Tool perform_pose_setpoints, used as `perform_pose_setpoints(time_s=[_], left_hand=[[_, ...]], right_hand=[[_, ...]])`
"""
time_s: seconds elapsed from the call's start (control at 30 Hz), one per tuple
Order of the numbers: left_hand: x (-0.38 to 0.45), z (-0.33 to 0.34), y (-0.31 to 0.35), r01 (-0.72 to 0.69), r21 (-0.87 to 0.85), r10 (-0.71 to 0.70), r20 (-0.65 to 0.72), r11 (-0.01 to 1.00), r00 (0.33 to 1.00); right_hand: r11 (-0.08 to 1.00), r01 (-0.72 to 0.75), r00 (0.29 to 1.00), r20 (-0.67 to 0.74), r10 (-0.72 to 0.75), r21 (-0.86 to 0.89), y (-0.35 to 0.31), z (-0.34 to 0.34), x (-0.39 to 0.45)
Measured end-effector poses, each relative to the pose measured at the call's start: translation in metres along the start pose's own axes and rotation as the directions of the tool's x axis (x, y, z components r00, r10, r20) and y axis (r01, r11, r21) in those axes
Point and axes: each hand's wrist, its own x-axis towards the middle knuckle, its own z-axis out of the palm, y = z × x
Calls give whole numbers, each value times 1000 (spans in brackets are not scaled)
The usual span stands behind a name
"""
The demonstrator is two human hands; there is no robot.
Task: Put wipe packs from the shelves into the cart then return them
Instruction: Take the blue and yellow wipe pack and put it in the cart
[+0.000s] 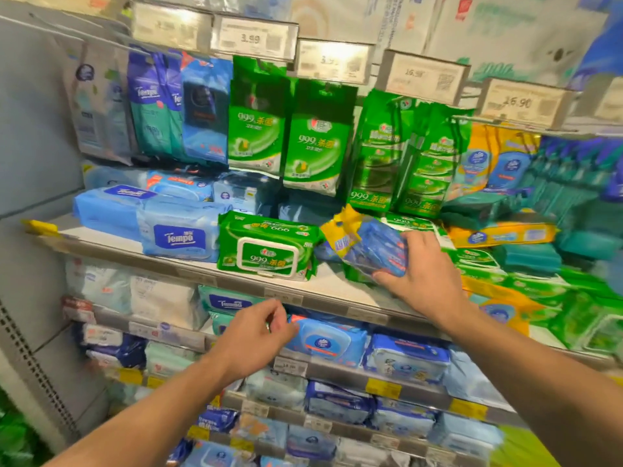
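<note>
My right hand (423,274) grips a blue and yellow wipe pack (365,244) over the middle shelf (209,274), just right of a green flat wipe pack (266,246) lying there. The held pack is tilted, its yellow end up and to the left. My left hand (254,335) hovers lower, in front of the shelf below, with its fingers loosely curled and nothing in them. It is next to a light blue wipe pack (328,342) on that lower shelf. No cart shows in the head view.
Hanging green packs (317,143) and blue Tempo packs (153,102) fill the pegs above. Blue Tempo packs (178,234) lie at the shelf's left, green and yellow packs (499,234) at its right. Price tags (254,37) line the top rail. Lower shelves hold several blue packs.
</note>
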Motion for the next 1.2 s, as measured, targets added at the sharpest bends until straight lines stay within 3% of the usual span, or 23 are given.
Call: perform_pose_setpoints(time_s=[0.1, 0.17, 0.23, 0.33, 0.4, 0.5, 0.57, 0.6, 0.67, 0.73, 0.77, 0.83, 0.93, 1.0, 1.07, 1.2], left_hand=[[7, 30, 29, 52, -316, -47, 21, 947, 999], [13, 54, 57, 109, -469, -103, 38, 877, 994], [20, 80, 85, 138, -611, -118, 74, 779, 990], [23, 118, 115, 150, -789, -70, 135, 595, 988], [19, 138, 124, 153, -822, -28, 165, 548, 986], [12, 159, 128, 154, -830, -31, 163, 536, 986], [11, 167, 129, 175, -856, -40, 178, 486, 983], [11, 170, 128, 186, -861, -45, 187, 473, 981], [11, 174, 128, 186, -849, -43, 190, 495, 981], [12, 175, 125, 168, -823, -28, 182, 543, 983], [13, 174, 124, 163, -813, -23, 181, 560, 983], [14, 172, 121, 160, -807, -12, 186, 569, 982], [14, 165, 117, 142, -801, -2, 173, 582, 985], [14, 159, 114, 138, -796, -7, 165, 590, 986], [13, 153, 109, 139, -795, -19, 159, 590, 987], [12, 141, 102, 145, -799, -62, 135, 583, 989]], right_hand=[[931, -130, 987, -43, 154, 341, 2, -19, -27], [770, -257, 959, 57, 277, 584, 1, -25, -50], [631, -329, 934, 145, 326, 702, 2, -24, -76], [536, -380, 912, 210, 351, 754, 6, -14, -107], [615, -347, 928, 166, 333, 708, 17, -12, -121], [848, -207, 978, 116, 172, 489, 44, -11, -133], [896, -231, 961, 232, 149, 380, 60, -15, -135], [814, -347, 930, 280, 236, 466, 68, -19, -136], [709, -421, 907, 283, 312, 566, 86, -25, -135], [686, -492, 867, 233, 440, 537, 107, -27, -133], [633, -571, 818, 305, 487, 522, 121, -23, -129], [667, -605, 796, 297, 528, 435, 144, -23, -123], [846, -494, 870, 132, 476, 203, 174, -24, -102], [802, -575, 818, 113, 563, 163, 193, -25, -85], [719, -682, 729, 197, 656, 133, 206, -29, -73], [661, -742, 650, 362, 668, 112, 218, -27, -61]])
